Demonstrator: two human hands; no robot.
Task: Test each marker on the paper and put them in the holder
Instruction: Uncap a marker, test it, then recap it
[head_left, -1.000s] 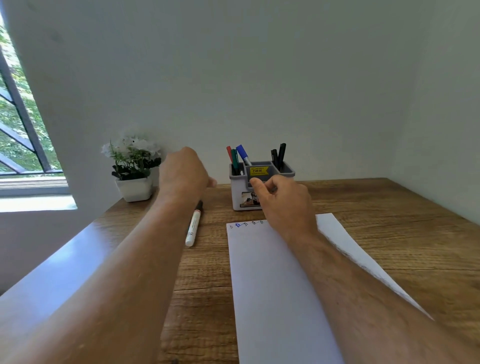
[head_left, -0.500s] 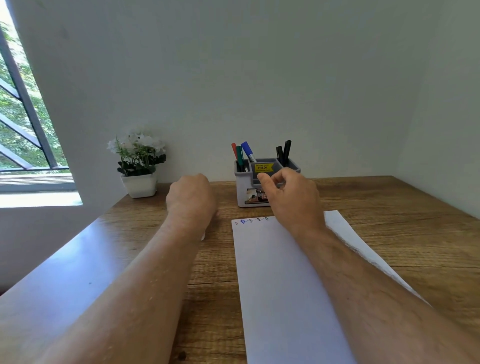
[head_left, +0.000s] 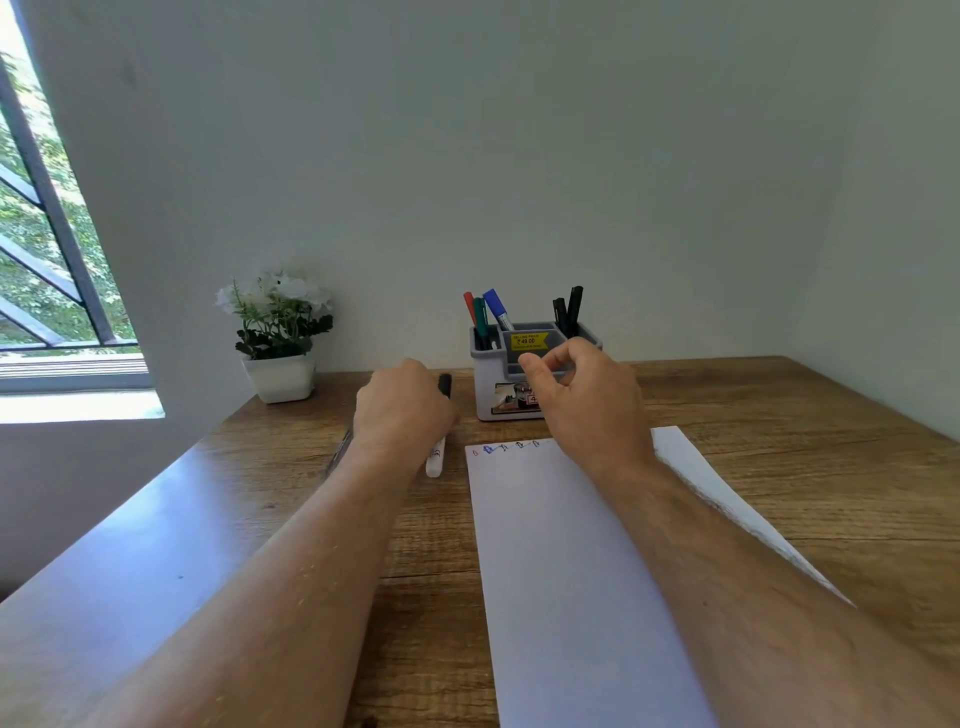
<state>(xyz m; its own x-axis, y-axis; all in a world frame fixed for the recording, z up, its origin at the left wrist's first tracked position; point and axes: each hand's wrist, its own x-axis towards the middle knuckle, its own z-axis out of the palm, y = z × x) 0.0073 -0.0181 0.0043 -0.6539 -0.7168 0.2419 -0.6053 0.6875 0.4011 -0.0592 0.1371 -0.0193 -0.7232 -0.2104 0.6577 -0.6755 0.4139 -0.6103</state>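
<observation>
A white marker (head_left: 435, 457) with a black cap is seen at the centre of the frame, lying on the wooden desk (head_left: 779, 415) just left of the paper (head_left: 561, 571). Its long axis runs nearly straight up the frame, leaning slightly right at the top: the black cap end points away toward the wall, the white tail end toward the lower edge. Its middle is covered by the left hand (head_left: 402, 410), which is laid over it with the fingers curled down; whether the marker is actually gripped cannot be told, since the fingers are hidden behind the back of the hand.

The right hand (head_left: 587, 405) is held above the top edge of the paper, in front of the holder (head_left: 491, 384). Its fingers are bent with thumb and forefinger brought close together, and nothing is seen between them.

The grey and white holder is placed at centre frame, near the wall. A red, a green and a blue marker (head_left: 497, 310) are stood in its left compartment, tilted left, and two black markers (head_left: 567, 312) in its right one, nearly upright. A yellow price sticker (head_left: 529, 341) is fixed on its middle section.

A row of small test marks (head_left: 504, 447) is drawn along the top edge of the paper. A potted white-flowered plant (head_left: 278, 332) is set at left of centre, by the wall.
</observation>
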